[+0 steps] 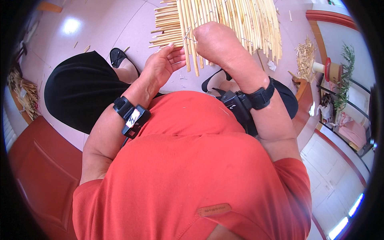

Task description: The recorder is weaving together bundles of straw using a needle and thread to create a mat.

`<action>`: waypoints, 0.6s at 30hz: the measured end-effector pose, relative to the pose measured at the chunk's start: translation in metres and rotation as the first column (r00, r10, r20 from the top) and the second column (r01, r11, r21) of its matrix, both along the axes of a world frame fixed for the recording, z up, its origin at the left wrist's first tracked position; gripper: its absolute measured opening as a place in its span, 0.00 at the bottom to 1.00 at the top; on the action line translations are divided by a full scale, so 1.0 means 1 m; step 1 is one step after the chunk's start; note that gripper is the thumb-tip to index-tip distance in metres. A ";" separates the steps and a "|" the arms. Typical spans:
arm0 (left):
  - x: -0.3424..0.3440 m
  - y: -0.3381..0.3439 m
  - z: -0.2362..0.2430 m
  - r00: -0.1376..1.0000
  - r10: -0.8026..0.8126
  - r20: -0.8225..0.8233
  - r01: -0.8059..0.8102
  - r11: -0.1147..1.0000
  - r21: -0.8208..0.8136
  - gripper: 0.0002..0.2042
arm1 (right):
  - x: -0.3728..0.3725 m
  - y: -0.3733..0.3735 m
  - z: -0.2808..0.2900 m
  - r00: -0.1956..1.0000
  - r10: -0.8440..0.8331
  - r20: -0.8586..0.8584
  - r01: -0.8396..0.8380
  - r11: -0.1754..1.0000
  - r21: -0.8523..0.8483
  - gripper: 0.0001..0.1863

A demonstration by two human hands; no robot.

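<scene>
A mat of pale straw-coloured reed stalks [230,20], tied side by side with thin cord, spreads out in front of me at the top. Shorter stalks [166,22] lie crosswise at its left edge. Near that edge a thin cord knot [188,37] crosses the outer stalks. My right hand [214,42] is closed in a fist over the mat beside this knot; what its fingers pinch is hidden. My left hand [166,60] has its palm turned up and fingers stretched out, the tips at the lower ends of the outermost stalks.
Stalk scraps [87,48] are strewn over the pale tiled floor [120,20]. Bundles of stalks [26,94] lie at the far left. On the right, a straw bundle [305,60] stands near a red-rimmed spool [329,70]. A red-brown wooden panel [44,176] is at the lower left.
</scene>
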State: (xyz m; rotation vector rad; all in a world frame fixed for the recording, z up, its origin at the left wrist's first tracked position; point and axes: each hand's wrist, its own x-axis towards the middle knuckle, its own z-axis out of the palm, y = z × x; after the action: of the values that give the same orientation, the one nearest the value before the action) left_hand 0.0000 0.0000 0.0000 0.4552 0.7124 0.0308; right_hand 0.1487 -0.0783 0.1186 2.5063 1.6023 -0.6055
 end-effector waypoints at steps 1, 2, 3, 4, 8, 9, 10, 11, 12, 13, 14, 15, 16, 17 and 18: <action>0.001 0.000 0.000 1.000 0.008 0.009 -0.008 1.000 -0.015 0.16 | 0.000 -0.001 -0.002 1.000 0.010 0.021 -0.011 1.000 0.017 0.09; 0.001 -0.001 0.000 1.000 0.018 0.019 -0.018 0.999 -0.030 0.16 | 0.000 -0.001 -0.003 0.999 0.024 0.040 -0.026 0.998 0.050 0.09; 0.006 -0.007 -0.001 0.999 0.019 0.039 -0.017 0.999 -0.048 0.16 | 0.003 -0.005 0.000 0.998 0.023 0.063 -0.024 1.000 0.017 0.09; 0.008 -0.010 -0.001 0.999 0.032 0.033 -0.030 0.997 -0.066 0.15 | 0.006 -0.008 0.003 0.995 0.051 0.085 -0.054 0.998 0.024 0.09; 0.012 -0.014 -0.004 0.999 0.043 0.021 -0.042 0.998 -0.046 0.14 | 0.014 -0.007 0.004 0.990 0.088 0.108 -0.081 0.995 -0.065 0.10; 0.011 -0.013 -0.004 0.999 0.044 0.019 -0.043 0.998 -0.046 0.14 | 0.014 -0.005 0.004 0.990 0.089 0.111 -0.083 0.995 -0.061 0.10; 0.009 -0.012 -0.004 0.999 0.046 0.011 -0.046 0.998 -0.040 0.14 | 0.013 -0.003 0.003 0.989 0.104 0.106 -0.096 0.993 -0.072 0.11; 0.009 -0.013 -0.004 0.999 0.049 0.002 -0.049 0.998 -0.034 0.14 | 0.012 -0.002 0.003 0.988 0.116 0.103 -0.108 0.991 -0.080 0.11; 0.009 -0.013 -0.005 0.999 0.050 0.007 -0.050 0.998 -0.037 0.14 | 0.012 -0.001 0.003 0.987 0.119 0.105 -0.110 0.990 -0.084 0.11; 0.009 -0.013 -0.005 0.999 0.055 0.001 -0.054 0.998 -0.030 0.13 | 0.012 0.001 0.004 0.989 0.110 0.101 -0.100 0.990 -0.100 0.11; 0.009 -0.014 -0.005 0.998 0.059 -0.003 -0.059 0.998 -0.020 0.13 | 0.011 0.001 0.004 0.990 0.099 0.096 -0.088 0.990 -0.112 0.11; 0.009 -0.014 -0.006 0.998 0.059 -0.003 -0.059 0.998 -0.025 0.13 | 0.011 0.001 0.005 0.990 0.101 0.098 -0.089 0.989 -0.118 0.11; 0.009 -0.014 -0.006 0.998 0.062 -0.001 -0.062 0.998 -0.032 0.13 | 0.010 0.001 0.006 0.988 0.110 0.108 -0.099 0.990 -0.103 0.10; 0.009 -0.014 -0.006 0.998 0.065 -0.003 -0.065 0.997 -0.037 0.13 | 0.009 0.001 0.007 0.986 0.114 0.119 -0.103 0.990 -0.092 0.10; 0.009 -0.015 -0.006 0.998 0.066 0.003 -0.066 0.997 -0.040 0.13 | 0.008 0.002 0.008 0.985 0.121 0.120 -0.111 0.990 -0.089 0.10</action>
State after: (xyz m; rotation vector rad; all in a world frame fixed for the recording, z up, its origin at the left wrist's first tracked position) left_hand 0.0094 -0.0146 -0.0061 0.3936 0.7226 0.0795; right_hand 0.1570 -0.0764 0.1265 2.3240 1.6290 -0.4796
